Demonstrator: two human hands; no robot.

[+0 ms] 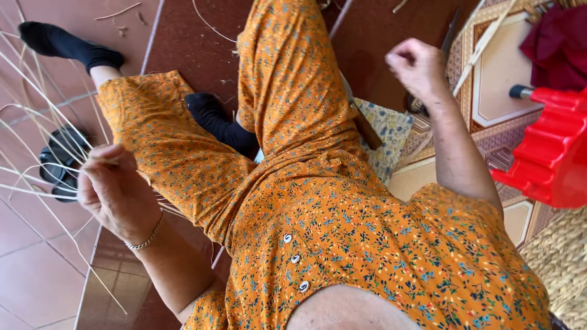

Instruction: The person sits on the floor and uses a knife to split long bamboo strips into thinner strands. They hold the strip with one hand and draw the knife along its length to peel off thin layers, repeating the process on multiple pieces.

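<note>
I sit on the floor in an orange flowered dress (342, 226) and black socks (223, 122), legs stretched out ahead. My left hand (113, 192), a thin bracelet on its wrist, is closed around a bundle of thin pale reed strands (36, 140) that fan out to the left over the tiles. My right hand (419, 64) is raised at the upper right, curled into a fist. Nothing shows in that fist; whether a fine strand runs through it I cannot tell.
A red plastic stool (550, 153) stands at the right with a dark red cloth (559, 43) beyond it. A woven basket (559, 256) is at the lower right. A patterned mat (501, 79), a wooden-handled tool (367, 131), a black sandal (61, 162) and loose reed scraps (119, 11) lie around.
</note>
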